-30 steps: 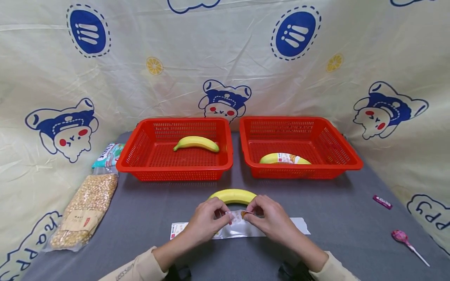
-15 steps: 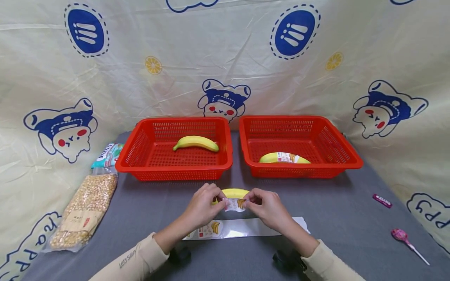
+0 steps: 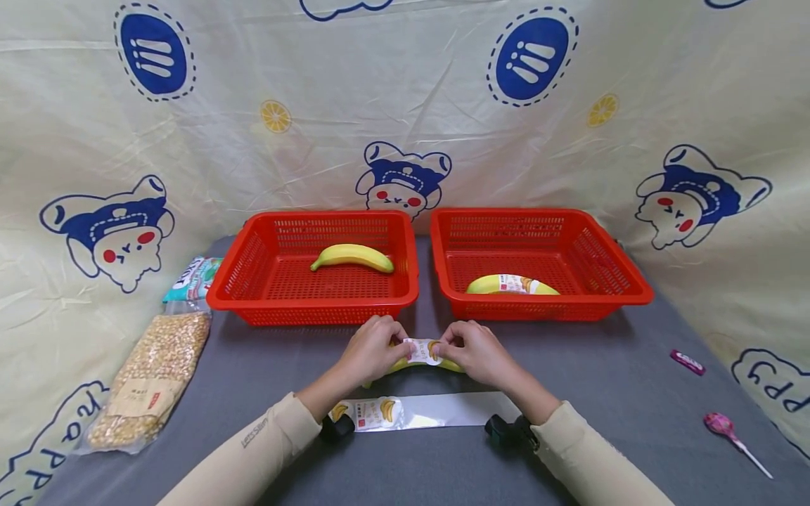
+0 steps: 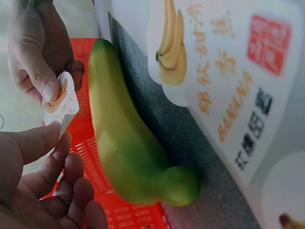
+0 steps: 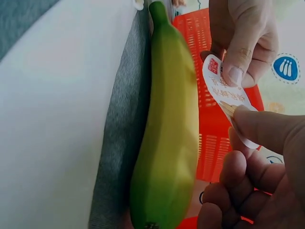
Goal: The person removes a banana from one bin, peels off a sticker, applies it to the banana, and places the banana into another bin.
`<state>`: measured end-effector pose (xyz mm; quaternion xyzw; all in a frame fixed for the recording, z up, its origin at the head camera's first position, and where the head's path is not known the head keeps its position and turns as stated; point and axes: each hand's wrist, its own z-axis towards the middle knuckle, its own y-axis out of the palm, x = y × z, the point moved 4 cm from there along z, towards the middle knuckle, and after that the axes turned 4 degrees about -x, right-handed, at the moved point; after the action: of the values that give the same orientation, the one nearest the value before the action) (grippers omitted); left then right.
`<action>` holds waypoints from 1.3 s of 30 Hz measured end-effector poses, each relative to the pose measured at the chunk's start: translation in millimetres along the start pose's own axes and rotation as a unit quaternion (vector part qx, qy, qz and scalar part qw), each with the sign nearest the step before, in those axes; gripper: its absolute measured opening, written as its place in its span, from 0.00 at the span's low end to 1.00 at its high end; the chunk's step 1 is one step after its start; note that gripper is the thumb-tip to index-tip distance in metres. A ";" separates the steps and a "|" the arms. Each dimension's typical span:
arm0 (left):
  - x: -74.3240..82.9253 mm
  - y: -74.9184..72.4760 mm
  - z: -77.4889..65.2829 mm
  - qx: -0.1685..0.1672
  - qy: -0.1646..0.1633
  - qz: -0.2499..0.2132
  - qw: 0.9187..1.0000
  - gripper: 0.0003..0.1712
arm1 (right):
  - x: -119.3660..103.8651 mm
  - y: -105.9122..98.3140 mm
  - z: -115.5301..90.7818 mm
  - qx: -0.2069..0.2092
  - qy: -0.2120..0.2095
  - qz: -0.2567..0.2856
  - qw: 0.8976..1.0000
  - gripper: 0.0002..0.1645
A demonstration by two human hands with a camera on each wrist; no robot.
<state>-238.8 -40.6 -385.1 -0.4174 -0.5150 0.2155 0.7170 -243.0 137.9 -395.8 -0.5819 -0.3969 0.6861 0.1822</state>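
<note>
A banana sticker (image 3: 422, 353), white with printed bananas, is stretched between two hands. My left hand (image 3: 373, 351) pinches its left end between thumb and forefinger, and my right hand (image 3: 476, 353) pinches the right end the same way. Both hands hover over a yellow banana (image 5: 167, 124) with green ends, lying crosswise on the cloth. Both wrist views show a gap between sticker and banana. Nearer to me is a shiny backing strip (image 3: 452, 410); printed stickers (image 3: 375, 413) remain on its left part, while its right part is bare.
Behind the hands stand two red baskets. The left basket (image 3: 310, 310) holds a plain banana (image 3: 353, 258); the right basket (image 3: 544, 309) holds a stickered banana (image 3: 487, 284). Bagged kernels (image 3: 152, 365) and a teal packet (image 3: 193, 280) lie left. A purple candy (image 3: 688, 362) and lollipop (image 3: 720, 423) lie right.
Both hands have moved forward from the backing strip with the sticker. It has been lifted off the strip and is now over the banana.
</note>
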 end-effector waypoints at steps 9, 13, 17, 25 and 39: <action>-3.0 4.7 5.2 -0.008 0.008 0.013 1.000 0.07 | 3.8 3.7 6.8 -0.014 -0.002 -0.019 1.000 0.12; -4.3 6.6 5.9 -0.007 0.013 0.017 1.000 0.07 | 3.1 4.7 6.7 -0.008 -0.008 -0.024 1.000 0.11; -4.6 8.0 5.9 -0.001 0.017 0.025 1.000 0.07 | 1.7 5.6 5.2 -0.002 -0.017 -0.033 0.999 0.11; -4.8 8.1 6.0 0.006 0.026 0.033 0.999 0.07 | 4.8 7.1 7.8 -0.016 -0.003 -0.045 0.999 0.12; -5.4 10.2 1.9 -0.010 0.006 0.040 0.999 0.08 | 3.0 8.7 6.5 -0.004 -0.030 -0.068 0.997 0.12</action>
<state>-241.3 -38.2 -396.3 -0.4461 -0.4959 0.2365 0.7065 -248.1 132.4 -404.3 -0.5335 -0.4439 0.6875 0.2138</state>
